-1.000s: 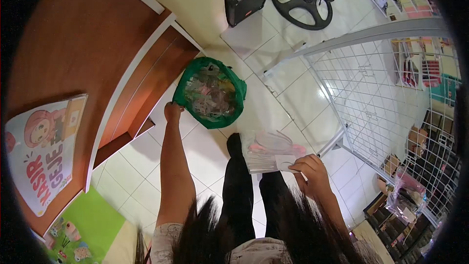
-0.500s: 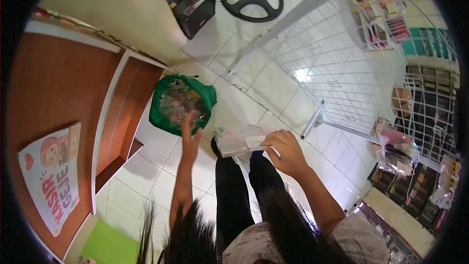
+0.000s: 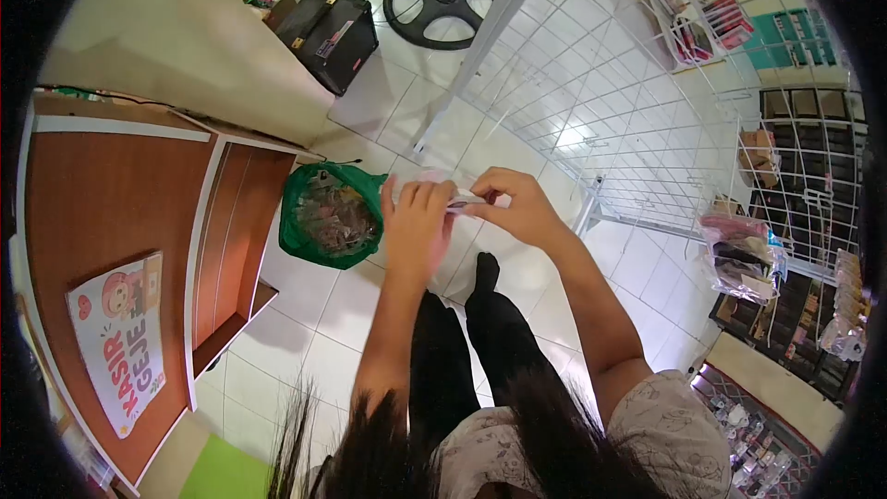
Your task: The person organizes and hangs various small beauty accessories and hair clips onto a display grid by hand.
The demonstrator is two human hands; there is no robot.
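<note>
Between my two hands is a clear plastic packet [image 3: 459, 196] with something pinkish in it, held above the floor and partly hidden by the fingers. My left hand [image 3: 420, 222] is wrapped over its left part. The fingers of my right hand [image 3: 517, 206] pinch its right edge. To the left of my left hand, a green bag [image 3: 294, 238] stands open on the tiles, filled with crumpled clear plastic [image 3: 337, 212].
A brown counter [image 3: 120, 185] with a printed sign [image 3: 120, 342] is at the left. White wire grid racks [image 3: 591, 83] with hanging packets [image 3: 742, 254] stand at the right. A black case [image 3: 328, 37] and a round black base [image 3: 439, 9] sit at the top.
My left hand has moved right from beside the green bag and closed on the packet. My right hand has raised the packet, which is now mostly covered. The view has shifted slightly.
</note>
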